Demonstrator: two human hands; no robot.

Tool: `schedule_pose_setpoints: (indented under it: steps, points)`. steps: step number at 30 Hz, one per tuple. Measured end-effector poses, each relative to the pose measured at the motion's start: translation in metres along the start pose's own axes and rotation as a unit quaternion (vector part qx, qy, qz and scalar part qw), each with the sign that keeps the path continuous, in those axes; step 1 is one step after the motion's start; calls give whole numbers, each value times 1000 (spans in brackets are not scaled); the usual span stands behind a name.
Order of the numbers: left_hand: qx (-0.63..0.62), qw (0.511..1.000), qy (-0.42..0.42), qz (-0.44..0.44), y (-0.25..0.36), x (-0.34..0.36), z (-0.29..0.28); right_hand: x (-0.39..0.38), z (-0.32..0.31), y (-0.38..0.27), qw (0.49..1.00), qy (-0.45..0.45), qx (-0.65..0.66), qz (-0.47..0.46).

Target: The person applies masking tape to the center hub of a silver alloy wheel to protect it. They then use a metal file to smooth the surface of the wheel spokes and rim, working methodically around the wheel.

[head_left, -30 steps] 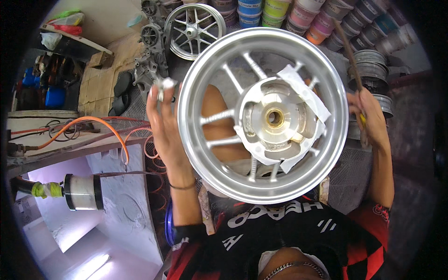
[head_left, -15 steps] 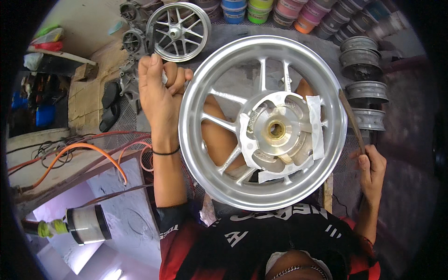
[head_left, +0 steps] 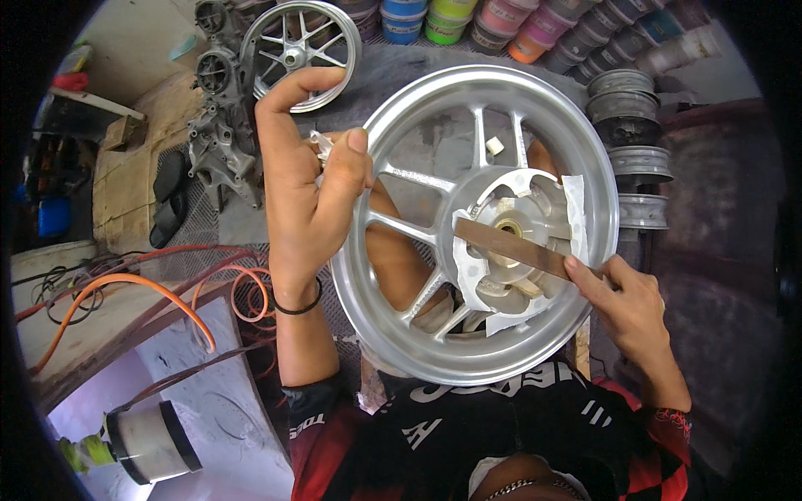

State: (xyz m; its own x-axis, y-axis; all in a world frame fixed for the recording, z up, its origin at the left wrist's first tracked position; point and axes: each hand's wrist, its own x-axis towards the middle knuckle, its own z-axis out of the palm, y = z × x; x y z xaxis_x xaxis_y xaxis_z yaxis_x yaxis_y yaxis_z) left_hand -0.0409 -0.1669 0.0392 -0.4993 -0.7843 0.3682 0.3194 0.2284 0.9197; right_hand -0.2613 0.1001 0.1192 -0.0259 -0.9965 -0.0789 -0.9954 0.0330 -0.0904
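A silver alloy wheel stands tilted toward me, with white tape pieces around its hub. My right hand grips a flat, brown, blade-like strip. The strip lies across the front of the hub, its far end by the left tape piece; whether it touches is unclear. At the wheel's upper left rim is my left hand, thumb and index finger apart. A crumpled whitish scrap shows among its other, curled fingers.
Behind stand another silver wheel and grey metal castings. Colored tubs line the back, and bare rims are stacked at right. An orange hose and cables run along the left. Black slippers lie beyond.
My right hand has swung the brown strip inward from beside the right rim to across the hub. My left thumb and index finger have spread. The view has shifted slightly.
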Motion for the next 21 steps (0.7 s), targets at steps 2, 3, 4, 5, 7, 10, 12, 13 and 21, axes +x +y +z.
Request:
schedule_pose_setpoints:
  steps: [2, 3, 4, 5, 7, 10, 12, 13, 21]
  points:
    - [29, 999, -25, 5, -7, -1, -6, 15, -1, -5, 1000, 3, -15, -1]
    - [72, 997, -20, 2, -4, 0, -5, 23, -3, -5, 1000, 6, -15, 4]
    - [78, 997, -24, -8, -2, 1, -5, 28, -5, -4, 1000, 10, -15, 6]
    - [84, 996, -28, -19, -1, 1, -6, 27, -8, -4, 1000, -5, -2, 19]
    - [89, 995, -37, -8, -3, 0, -9, 15, -12, 3, 997, 23, 63, 44]
    - [99, 993, -40, 57, -9, -1, -11, 9, -22, 5, 988, 37, 128, 75]
    - [123, 986, -27, 107, -9, 0, -5, 4, -25, 7, 988, 14, 136, 67]
    - [124, 987, -34, 99, -7, 1, -3, 4, -21, 6, 991, 0, 118, 56]
    - [168, 982, -37, 80, -9, -2, -4, 37, -15, -2, 999, -3, 40, 14]
